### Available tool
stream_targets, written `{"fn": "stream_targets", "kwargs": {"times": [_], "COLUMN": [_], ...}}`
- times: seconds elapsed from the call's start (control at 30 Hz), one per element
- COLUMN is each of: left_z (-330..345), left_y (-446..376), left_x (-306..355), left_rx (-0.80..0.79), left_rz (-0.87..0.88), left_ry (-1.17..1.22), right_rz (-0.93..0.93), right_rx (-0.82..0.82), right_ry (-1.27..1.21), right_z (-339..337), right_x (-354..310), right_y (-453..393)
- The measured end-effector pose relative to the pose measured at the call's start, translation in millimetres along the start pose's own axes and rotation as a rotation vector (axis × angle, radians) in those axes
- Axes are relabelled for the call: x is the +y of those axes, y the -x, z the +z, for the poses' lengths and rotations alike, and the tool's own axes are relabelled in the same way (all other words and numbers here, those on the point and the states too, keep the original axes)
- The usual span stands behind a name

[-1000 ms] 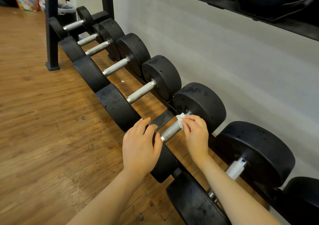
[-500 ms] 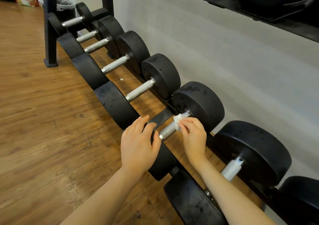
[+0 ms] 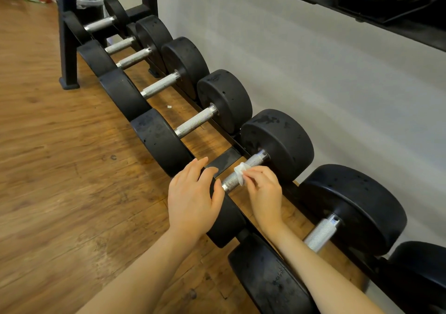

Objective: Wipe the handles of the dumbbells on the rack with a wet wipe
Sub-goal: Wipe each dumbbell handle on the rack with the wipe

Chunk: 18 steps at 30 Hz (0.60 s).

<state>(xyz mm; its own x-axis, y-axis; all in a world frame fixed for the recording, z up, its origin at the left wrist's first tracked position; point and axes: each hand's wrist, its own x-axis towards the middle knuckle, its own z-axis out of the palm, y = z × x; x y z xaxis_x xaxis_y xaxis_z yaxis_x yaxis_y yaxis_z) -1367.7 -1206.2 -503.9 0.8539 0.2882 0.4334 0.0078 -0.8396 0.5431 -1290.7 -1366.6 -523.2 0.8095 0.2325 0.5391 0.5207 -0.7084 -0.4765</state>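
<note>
Dumbbells line rack over wooden floor.

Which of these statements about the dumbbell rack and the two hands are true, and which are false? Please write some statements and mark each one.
1. The right hand holds a white wipe against a dumbbell handle. True.
2. The left hand also holds a wipe. False: it holds nothing and rests, fingers spread, on the near black weight of the same dumbbell.
3. The floor is grey carpet. False: it is brown wood.
4. A small white scrap lies on the floor under the rack. True.
5. The wipe is at the handle's far end, touching the far weight. False: it is near the middle, with bare metal on both sides.
</note>
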Motion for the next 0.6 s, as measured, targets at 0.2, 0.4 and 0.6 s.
{"fn": "stream_targets", "kwargs": {"times": [0.2, 0.4, 0.6], "left_z": [0.3, 0.1, 0.0], "left_y": [-0.5, 0.0, 0.2], "left_x": [-0.3, -0.2, 0.3], "left_rx": [0.014, 0.000, 0.002], "left_rz": [0.007, -0.001, -0.004], "left_ry": [0.005, 0.001, 0.003], "right_rz": [0.161, 0.083, 0.140], "right_rx": [0.114, 0.042, 0.096], "right_ry": [-0.066, -0.098, -0.179], "right_z": [-11.1, -3.3, -7.0], "right_x": [5.1, 0.7, -0.7], "right_y": [-17.9, 3.3, -0.6]}}
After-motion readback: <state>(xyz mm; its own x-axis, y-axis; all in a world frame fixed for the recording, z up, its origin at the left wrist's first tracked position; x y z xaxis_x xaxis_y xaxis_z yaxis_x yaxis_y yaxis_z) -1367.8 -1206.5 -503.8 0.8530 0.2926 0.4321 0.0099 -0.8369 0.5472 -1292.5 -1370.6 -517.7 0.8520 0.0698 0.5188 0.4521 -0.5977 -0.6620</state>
